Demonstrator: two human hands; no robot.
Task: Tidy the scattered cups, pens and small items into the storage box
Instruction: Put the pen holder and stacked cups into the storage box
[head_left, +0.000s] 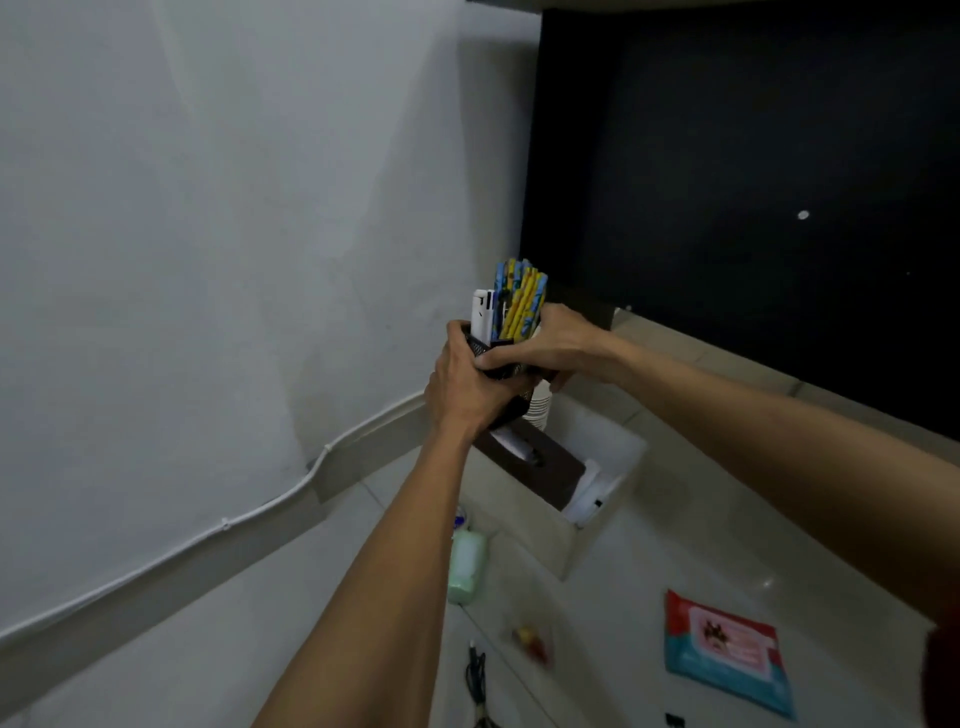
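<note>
The left hand (462, 384) and right hand (545, 345) both had their fingers curled round one black mesh holder (500, 367), raised above the one white storage box (618, 452). In the holder stood blue-and-yellow pens (522, 301), too bunched to count. One wipes pack (727, 654) lay nearer, to the right.

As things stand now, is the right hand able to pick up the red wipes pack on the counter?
Probably not yet: the right hand grips the mesh pen holder together with the left hand. The wipes pack itself lies uncovered, so a freed hand would likely reach it.
</note>
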